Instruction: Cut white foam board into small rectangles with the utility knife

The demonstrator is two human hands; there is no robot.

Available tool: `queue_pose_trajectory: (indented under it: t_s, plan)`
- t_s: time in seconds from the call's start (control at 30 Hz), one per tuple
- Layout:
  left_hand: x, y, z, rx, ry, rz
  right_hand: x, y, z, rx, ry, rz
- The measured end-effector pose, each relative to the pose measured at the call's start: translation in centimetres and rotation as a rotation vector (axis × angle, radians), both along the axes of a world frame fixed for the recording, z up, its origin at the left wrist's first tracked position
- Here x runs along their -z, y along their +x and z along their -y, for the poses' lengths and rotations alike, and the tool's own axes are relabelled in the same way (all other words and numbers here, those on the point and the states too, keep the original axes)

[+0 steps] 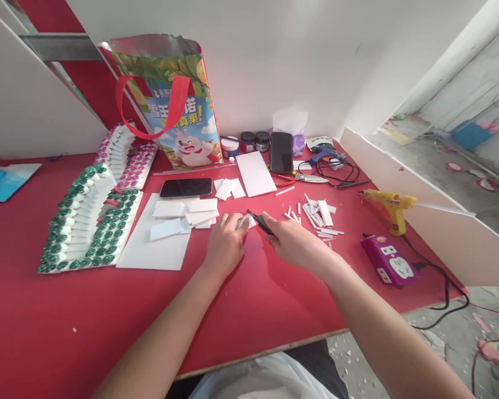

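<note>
My left hand (228, 237) is closed on a small white foam board piece (248, 221), its fingers pinching it low over the red table. In my right hand (289, 235) is a dark green utility knife (261, 223), its blade pointing left at the foam piece. Whether the blade touches the piece is hard to make out. Several cut white rectangles (203, 206) lie left of my hands on a larger white sheet (149, 260). A pile of thin white strips (320, 213) lies to the right.
Green-and-white (108, 244) and pink-and-white decorated foam structures (133, 166) stand at left. A shopping bag (187, 122) stands behind. Two phones (186, 188), scissors (311, 178), paint jars (248, 141), a yellow glue gun (393, 208) and a purple power strip (388, 260) surround the workspace.
</note>
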State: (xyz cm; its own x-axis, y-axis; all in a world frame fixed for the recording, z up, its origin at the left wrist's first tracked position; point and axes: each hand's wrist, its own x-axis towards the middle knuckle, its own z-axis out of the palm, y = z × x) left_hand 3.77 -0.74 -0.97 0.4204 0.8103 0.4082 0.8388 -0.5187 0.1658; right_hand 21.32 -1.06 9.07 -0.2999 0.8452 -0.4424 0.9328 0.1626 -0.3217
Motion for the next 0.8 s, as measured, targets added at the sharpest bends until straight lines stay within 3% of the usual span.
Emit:
queue_pose_trajectory:
  t_s: [0.33,0.8]
  plan:
    - [0.1,0.2,0.0,-0.03,-0.047,-0.051,-0.8,-1.6,0.1,-0.114,0.038,0.176]
    - [0.5,0.0,-0.2,-0.005,-0.021,-0.023,-1.1,-0.9,1.1,-0.175,0.05,0.274]
